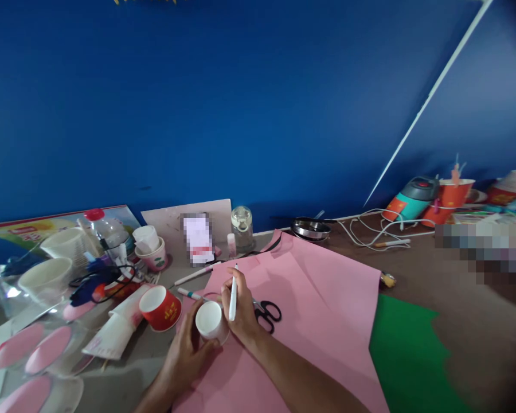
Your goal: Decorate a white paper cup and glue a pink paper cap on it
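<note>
My left hand (189, 347) is wrapped round a small white paper cup (210, 322), which stands on a large pink sheet of paper (327, 321). Between the fingers of my right hand (243, 310) is a white marker pen (233, 295), held close beside the cup's right side. Whether the pen's tip touches the cup is hidden behind my hand. Black-handled scissors (267, 315) lie on the pink paper just right of my right hand. A red paper cup (160, 308) sits to the left of my left hand.
White cups (47, 281), a bottle with a red cap (105, 229) and pink pieces (47, 350) crowd the left. A phone (198, 238) and a glass jar (241, 226) stand near the blue wall. Green paper (413, 355) and a white cable (370, 229) lie to the right.
</note>
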`<state>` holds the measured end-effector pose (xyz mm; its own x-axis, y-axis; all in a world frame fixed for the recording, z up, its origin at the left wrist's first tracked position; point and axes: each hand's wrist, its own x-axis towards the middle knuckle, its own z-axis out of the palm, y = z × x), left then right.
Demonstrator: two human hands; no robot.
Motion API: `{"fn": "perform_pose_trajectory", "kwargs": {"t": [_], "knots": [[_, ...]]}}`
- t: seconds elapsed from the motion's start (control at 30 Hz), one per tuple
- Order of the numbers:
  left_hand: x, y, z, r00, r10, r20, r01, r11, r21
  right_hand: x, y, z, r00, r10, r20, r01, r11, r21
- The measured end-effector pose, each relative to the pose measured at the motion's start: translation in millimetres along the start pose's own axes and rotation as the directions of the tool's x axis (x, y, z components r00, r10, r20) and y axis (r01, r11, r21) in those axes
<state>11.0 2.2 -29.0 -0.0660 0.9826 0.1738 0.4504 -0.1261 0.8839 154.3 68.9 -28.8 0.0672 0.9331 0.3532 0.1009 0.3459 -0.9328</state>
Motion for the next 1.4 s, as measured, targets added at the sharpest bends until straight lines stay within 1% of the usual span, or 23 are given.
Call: {"fn": "perform_pose_trajectory", "kwargs": {"t": [0.17, 0.3, 0.37, 0.5, 0.6, 0.8, 0.9, 1.03, 1.2, 1.33, 1.4], "knots": [[-0.7, -3.8, -0.4, 1.000, 0.007, 0.013, -0.007, 1.000, -0.012, -1.2, -2.7, -0.3, 1.000, -0.027, -0.002, 0.027, 1.000, -0.009], [-1.9, -5.8, -0.7, 1.000, 0.019, 0.015, -0.019, 1.000, -0.011, -1.1, -6.7, -3.1, 0.999, -0.010, 0.049, 0.011, 1.000, -0.017], [-2.1, -6.3, -0.8, 1.000, 0.016, 0.022, -0.016, 1.000, -0.007, -0.7, -7.1, -3.8, 0.999, 0.003, 0.053, -0.003, 1.000, 0.000], [-1.7, -7.6, -1.1, 0.998, -0.018, 0.052, 0.020, 0.999, -0.043, 0.2, -5.8, -3.5, 1.000, 0.006, 0.022, -0.006, 1.000, 0.029], [0.0, -7.3, -1.6, 0.997, -0.043, 0.059, 0.049, 0.994, -0.100, 0.2, -6.9, -3.9, 1.000, -0.002, 0.009, 0.002, 1.000, 0.025], [5.2, 2.9, -5.0, 0.993, -0.105, 0.058, 0.116, 0.967, -0.227, -2.1, -14.5, -6.2, 0.998, 0.015, 0.063, -0.014, 1.000, -0.014], [6.8, 8.8, -8.1, 0.990, -0.136, 0.046, 0.143, 0.955, -0.260, -3.3, -17.4, -6.8, 0.996, 0.005, 0.094, -0.002, 0.999, -0.033], [6.8, 11.0, -10.6, 0.983, -0.177, 0.056, 0.186, 0.935, -0.303, -3.5, -21.1, -7.1, 0.993, 0.012, 0.121, -0.007, 0.999, -0.042], [7.1, 12.9, -10.8, 0.983, -0.179, 0.046, 0.185, 0.937, -0.295, -4.6, -24.0, -6.4, 0.990, -0.015, 0.143, 0.012, 1.000, 0.019], [7.7, 16.5, -12.3, 0.982, -0.167, 0.085, 0.183, 0.951, -0.249, -6.4, -21.9, -5.2, 0.990, -0.007, 0.140, 0.007, 1.000, -0.001], [7.5, 16.9, -13.4, 0.985, -0.153, 0.083, 0.169, 0.958, -0.232, -7.1, -20.7, -4.2, 0.991, -0.008, 0.133, 0.010, 1.000, -0.013]]}}
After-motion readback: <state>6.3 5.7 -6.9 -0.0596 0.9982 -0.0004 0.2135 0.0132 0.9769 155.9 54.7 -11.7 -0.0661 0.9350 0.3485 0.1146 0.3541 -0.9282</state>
